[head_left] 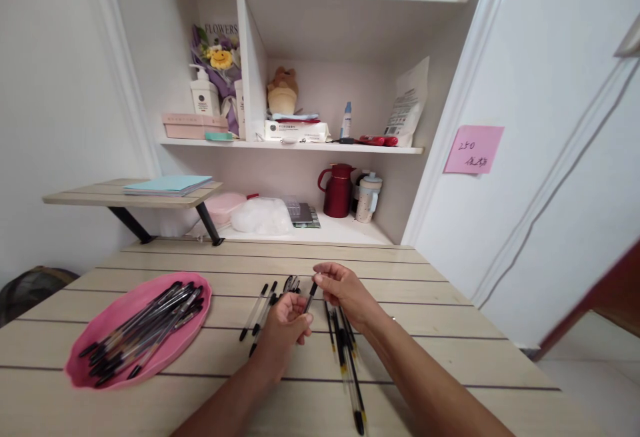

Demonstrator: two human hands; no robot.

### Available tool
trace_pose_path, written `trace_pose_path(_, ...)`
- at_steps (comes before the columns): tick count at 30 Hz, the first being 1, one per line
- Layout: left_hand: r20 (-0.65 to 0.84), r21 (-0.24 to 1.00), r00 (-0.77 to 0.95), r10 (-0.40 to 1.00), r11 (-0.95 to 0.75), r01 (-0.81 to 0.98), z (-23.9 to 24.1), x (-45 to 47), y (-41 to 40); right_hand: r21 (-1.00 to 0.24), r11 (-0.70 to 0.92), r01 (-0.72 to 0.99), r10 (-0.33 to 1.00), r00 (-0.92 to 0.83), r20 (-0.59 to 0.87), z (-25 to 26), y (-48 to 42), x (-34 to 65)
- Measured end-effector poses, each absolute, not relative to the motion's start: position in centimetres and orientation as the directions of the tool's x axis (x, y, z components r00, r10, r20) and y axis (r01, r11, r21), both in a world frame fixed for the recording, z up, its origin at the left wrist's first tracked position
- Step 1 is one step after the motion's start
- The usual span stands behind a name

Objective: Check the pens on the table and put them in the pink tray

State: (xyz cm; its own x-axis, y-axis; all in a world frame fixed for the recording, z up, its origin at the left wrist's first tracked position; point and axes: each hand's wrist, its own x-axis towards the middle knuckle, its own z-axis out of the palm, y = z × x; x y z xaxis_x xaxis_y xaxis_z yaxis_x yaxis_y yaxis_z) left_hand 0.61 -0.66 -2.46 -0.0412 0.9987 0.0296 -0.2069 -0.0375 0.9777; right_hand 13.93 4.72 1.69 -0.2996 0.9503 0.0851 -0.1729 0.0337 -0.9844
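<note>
Between my two hands is a pen point(311, 297) with a clear barrel and a black upper end. My left hand point(286, 325) pinches its lower part, while the thumb and fingertips of my right hand point(346, 292) close on its top end. Capped black pens point(259, 313) lie on the table beside and partly under my left hand. Below my right hand lie several thin black refills with yellowish ends, along with a longer pen point(356, 393). A pink oval tray point(201, 327) heaped with black pens point(155, 323) sits to the left.
A small raised shelf point(90, 190) on black legs bears blue paper point(167, 184) at the back left. Behind the slatted table point(435, 350) stand a plastic bag point(263, 215), a red jug point(337, 190) and a speckled cup point(369, 198).
</note>
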Motion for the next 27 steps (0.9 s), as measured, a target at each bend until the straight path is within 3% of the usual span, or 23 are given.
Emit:
trace_pose_path(3,0.020,0.980,-0.025,0.999,-0.025,-0.197,-2.4,0.7,-0.7,-0.985,0.016,-0.171,0.938,-0.340,0.074,1.8,4.7,13.9)
trace_pose_path(7,0.008,0.981,-0.033,0.999,-0.014,-0.193,-2.3,0.7,-0.8,-0.989,0.095,-0.112,0.966,-0.231,0.119,1.8,4.7,14.0)
trace_pose_path(12,0.012,0.976,-0.031,0.999,-0.018,-0.218,-2.3,0.6,-1.1,-0.989,0.028,-0.142,0.928,-0.364,0.078,1.8,4.6,14.1)
trace_pose_path(15,0.013,0.980,-0.043,0.999,-0.021,-0.199,-2.2,0.7,-1.2,-0.991,0.049,-0.123,0.941,-0.327,0.087,1.7,4.8,14.3)
trace_pose_path(18,0.003,0.983,-0.062,0.998,-0.015,-0.185,-1.9,0.8,-1.4,-0.994,0.110,0.030,0.928,-0.360,0.091,2.2,5.3,15.2)
trace_pose_path(20,-0.014,0.981,-0.069,0.998,0.000,-0.194,-1.7,0.8,-1.5,-0.950,0.202,0.238,0.922,-0.373,0.102,2.7,5.8,16.3)
trace_pose_path(22,-0.031,0.978,-0.073,0.997,0.015,-0.207,-1.5,0.8,-1.7,-0.774,0.295,0.560,0.935,-0.335,0.114,3.3,6.3,17.7)
trace_pose_path(24,-0.046,0.976,-0.065,0.997,0.031,-0.214,-1.4,0.8,-1.8,-0.430,0.292,0.854,0.953,-0.298,0.056,3.4,6.8,19.1)
trace_pose_path(26,-0.055,0.974,-0.035,0.998,0.045,-0.221,-1.4,0.7,-1.9,-0.189,0.227,0.955,0.972,-0.234,-0.013,3.3,7.3,20.1)
trace_pose_path(27,-0.058,0.973,-0.018,0.998,0.053,-0.226,-1.4,0.6,-1.9,-0.136,0.198,0.971,0.978,-0.204,-0.035,3.1,7.5,20.5)
